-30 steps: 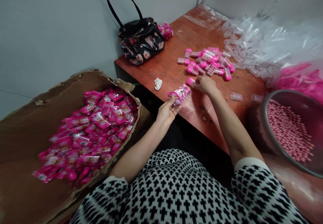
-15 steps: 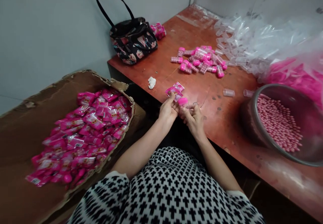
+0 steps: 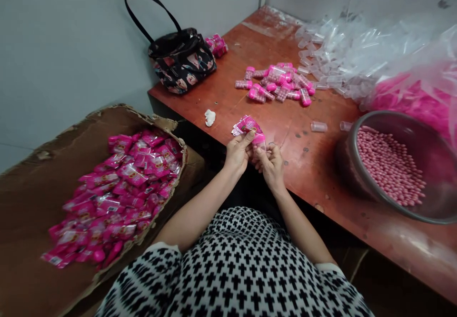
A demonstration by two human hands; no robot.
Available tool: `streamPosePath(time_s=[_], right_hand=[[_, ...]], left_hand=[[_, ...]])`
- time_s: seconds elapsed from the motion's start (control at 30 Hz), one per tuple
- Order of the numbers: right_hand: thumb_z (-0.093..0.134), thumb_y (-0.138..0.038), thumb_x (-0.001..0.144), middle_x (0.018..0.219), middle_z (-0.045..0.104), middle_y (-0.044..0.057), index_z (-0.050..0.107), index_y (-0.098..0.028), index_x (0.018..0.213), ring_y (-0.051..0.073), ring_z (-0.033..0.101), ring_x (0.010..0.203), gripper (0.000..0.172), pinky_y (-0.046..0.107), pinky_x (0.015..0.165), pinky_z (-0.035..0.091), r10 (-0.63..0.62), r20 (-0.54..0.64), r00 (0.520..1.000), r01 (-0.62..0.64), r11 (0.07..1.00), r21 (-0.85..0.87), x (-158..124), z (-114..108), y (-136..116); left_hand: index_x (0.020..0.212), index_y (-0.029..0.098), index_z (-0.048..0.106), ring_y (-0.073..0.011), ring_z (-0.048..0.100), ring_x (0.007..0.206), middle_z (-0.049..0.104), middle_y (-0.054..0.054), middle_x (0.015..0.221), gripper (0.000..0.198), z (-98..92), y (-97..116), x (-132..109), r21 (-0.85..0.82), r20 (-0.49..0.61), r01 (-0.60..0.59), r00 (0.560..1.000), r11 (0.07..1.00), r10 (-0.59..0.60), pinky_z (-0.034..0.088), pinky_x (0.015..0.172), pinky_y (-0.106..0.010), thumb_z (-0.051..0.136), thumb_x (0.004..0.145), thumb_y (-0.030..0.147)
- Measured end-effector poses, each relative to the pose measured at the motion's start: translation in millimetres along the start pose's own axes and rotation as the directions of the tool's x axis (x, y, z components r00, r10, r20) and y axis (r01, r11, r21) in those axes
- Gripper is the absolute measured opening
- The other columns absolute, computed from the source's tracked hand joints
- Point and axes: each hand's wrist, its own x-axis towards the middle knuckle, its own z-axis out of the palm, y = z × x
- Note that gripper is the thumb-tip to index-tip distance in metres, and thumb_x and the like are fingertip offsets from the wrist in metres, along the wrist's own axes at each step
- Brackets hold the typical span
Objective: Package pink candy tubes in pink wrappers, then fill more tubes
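My left hand (image 3: 238, 155) is closed on a small stack of printed pink wrappers (image 3: 250, 124), thumb on top, just above the table's front edge. Against it, my right hand (image 3: 270, 164) pinches a small clear bottle with a pink cap (image 3: 259, 139), whose capped end meets the wrappers. Fingers hide the bottle's lower part, and I cannot tell how far it sits inside a wrapper. Beyond my hands lies a pile of pink-capped bottles (image 3: 282, 80) filled with pink beads.
At left, a torn cardboard box (image 3: 43, 155) holds many wrapped pink packets (image 3: 124, 188). A grey bowl of pink beads (image 3: 389, 169) stands right. Behind are clear tubes (image 3: 335, 64) and a bag of pink pieces (image 3: 410, 95). A floral handbag (image 3: 183, 64) and white scrap (image 3: 210, 117) lie left.
The pink-capped bottle has come up against the wrappers, and my hands have drawn closer together. The wrappers now lean over the cap. The whole view has shifted slightly.
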Motion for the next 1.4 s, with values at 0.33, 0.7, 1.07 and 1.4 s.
streamPosePath(time_s=[0.33,0.7,1.07,1.4], right_hand=[[0.058,-0.049,0.079,0.056,0.06,-0.007,0.043,-0.023,0.086,0.007,0.049,0.038,0.031,0.016,0.034,0.033,0.048,0.1,0.994,-0.061,0.989,0.137,4,-2,0],[0.063,-0.047,0.076,0.063,0.061,-0.006,0.047,-0.023,0.089,0.008,0.053,0.043,0.032,0.019,0.038,0.041,-0.016,0.101,0.995,-0.004,0.981,0.192,9,-5,-4],[0.07,-0.043,0.072,0.058,0.063,-0.007,0.046,-0.022,0.083,0.009,0.059,0.045,0.033,0.02,0.044,0.05,0.008,0.216,0.976,-0.08,0.942,0.326,12,4,-6],[0.064,-0.045,0.077,0.06,0.065,-0.005,0.051,-0.019,0.078,0.007,0.058,0.044,0.029,0.016,0.04,0.045,0.015,0.209,0.978,-0.069,0.965,0.254,22,0,-6]], left_hand=[[0.057,0.011,0.056,-0.0089,0.053,0.044,0.057,0.0,0.052,0.036,-8.8,8,5,0.189,0.129,0.085,0.985,0.978,-0.111,0.043,0.045,-0.022,0.082,0.056,0.037],[0.059,0.009,0.063,-0.0101,0.055,0.045,0.061,-0.003,0.054,0.032,-10.0,7,-2,0.257,0.127,0.054,0.988,0.965,-0.089,0.043,0.045,-0.022,0.082,0.056,0.035],[0.058,0.009,0.061,-0.0096,0.054,0.046,0.06,-0.003,0.054,0.03,-18.9,6,-25,0.147,0.174,0.013,0.984,0.989,-0.038,0.044,0.045,-0.023,0.08,0.062,0.032],[0.121,0.02,0.058,-0.0223,0.065,0.101,0.07,-0.01,0.105,0.063,-67.1,52,-14,0.352,-0.103,-0.508,0.814,0.786,0.572,0.046,0.096,-0.04,0.05,0.077,0.065]])
